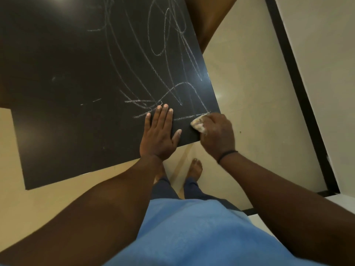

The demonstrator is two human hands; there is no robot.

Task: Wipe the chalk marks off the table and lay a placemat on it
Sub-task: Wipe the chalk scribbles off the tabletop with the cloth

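Observation:
A black table (63,96) fills the upper left of the head view. White chalk marks (165,60) scrawl over its right half, down to the near right corner. My left hand (158,134) lies flat on the table near that corner, fingers spread, holding nothing. My right hand (218,134) is at the table's right corner, closed on a small whitish cloth (197,124) that presses on the surface beside a chalk line. No placemat is in view.
Cream floor tiles (249,93) lie to the right of and below the table. A dark strip (299,89) runs along the floor at the right. A brown wooden piece (209,18) stands behind the table's far right edge. My bare feet (196,167) stand by the near corner.

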